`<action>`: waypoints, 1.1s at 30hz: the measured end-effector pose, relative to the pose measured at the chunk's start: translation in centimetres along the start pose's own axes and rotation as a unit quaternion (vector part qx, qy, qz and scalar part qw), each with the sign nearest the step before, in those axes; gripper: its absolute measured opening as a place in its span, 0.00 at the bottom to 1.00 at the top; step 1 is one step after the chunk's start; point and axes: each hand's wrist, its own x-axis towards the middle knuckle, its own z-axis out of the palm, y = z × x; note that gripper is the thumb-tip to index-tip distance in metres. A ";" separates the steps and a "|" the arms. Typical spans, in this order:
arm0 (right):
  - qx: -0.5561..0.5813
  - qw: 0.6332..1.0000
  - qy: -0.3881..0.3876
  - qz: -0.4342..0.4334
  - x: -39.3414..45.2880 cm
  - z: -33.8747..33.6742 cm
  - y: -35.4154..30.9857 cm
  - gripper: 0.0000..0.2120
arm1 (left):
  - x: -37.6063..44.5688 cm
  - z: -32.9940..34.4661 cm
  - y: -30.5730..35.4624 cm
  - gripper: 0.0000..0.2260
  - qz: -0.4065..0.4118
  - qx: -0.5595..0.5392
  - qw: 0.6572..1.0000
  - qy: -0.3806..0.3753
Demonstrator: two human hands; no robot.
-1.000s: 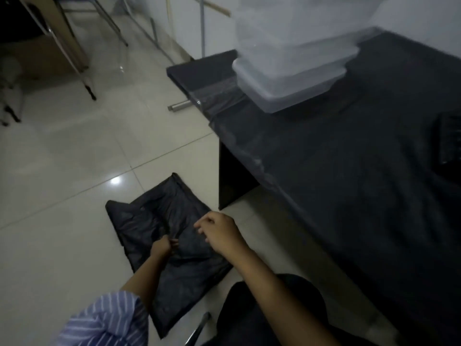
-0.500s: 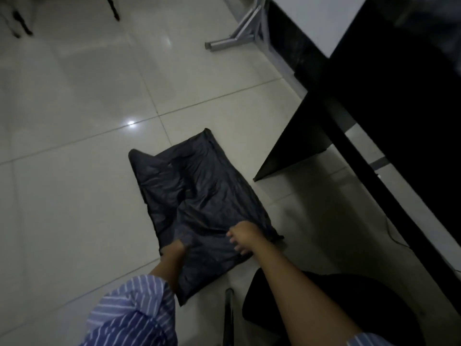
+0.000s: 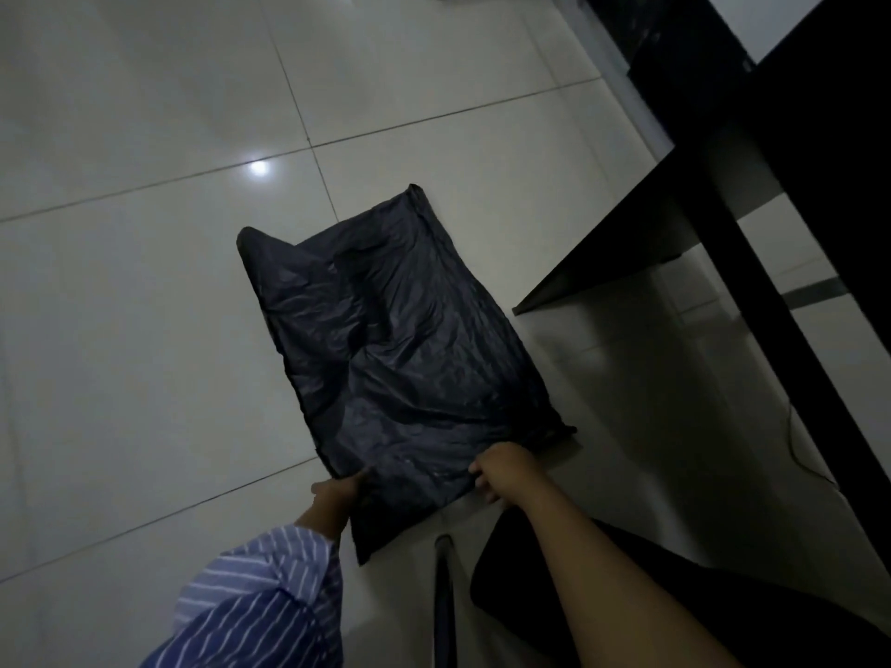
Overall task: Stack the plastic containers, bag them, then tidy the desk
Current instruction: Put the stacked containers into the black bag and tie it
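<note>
A large black plastic bag (image 3: pixel 400 359) lies flat and crumpled on the pale tiled floor. My left hand (image 3: pixel 337 494) grips the bag's near edge on the left. My right hand (image 3: pixel 506 472) pinches the same near edge further right, fingers curled over the plastic. The plastic containers are out of view.
The black desk (image 3: pixel 790 195) runs along the right side, with its dark side panel (image 3: pixel 627 253) standing on the floor close to the bag. A thin dark chair leg (image 3: pixel 443 600) and my dark-clothed lap (image 3: pixel 627 595) sit at the bottom. A cable (image 3: pixel 800 455) trails under the desk.
My view has tilted down from the desktop and containers to the floor. Both hands have moved from the bag's middle to its near edge and taken hold of it.
</note>
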 end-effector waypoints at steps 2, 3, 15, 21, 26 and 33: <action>0.017 1.000 -0.003 0.009 -0.3 -0.3 -0.2 0.15 | -0.6 0.5 0.2 0.41 0.002 0.014 0.999 -0.034; 0.029 0.999 -0.007 0.018 -0.3 -0.4 -0.4 0.16 | -0.6 1.0 0.1 0.40 0.007 0.039 0.998 -0.051; 0.139 0.988 0.017 0.062 2.1 0.1 0.4 0.12 | -0.1 5.1 0.0 0.31 -0.023 -0.050 0.997 -0.057; 0.241 0.954 0.169 0.059 2.5 -0.8 0.6 0.29 | -1.9 4.8 0.9 0.29 0.058 -0.204 0.968 -0.132; 0.441 0.882 0.094 0.133 0.5 -2.0 -0.6 0.46 | -3.1 1.2 1.1 0.37 0.038 -0.208 0.958 -0.195; 0.559 0.827 -0.039 0.048 -1.6 -3.1 -3.1 0.34 | -4.8 -3.9 1.3 0.42 -0.020 -0.172 0.968 -0.183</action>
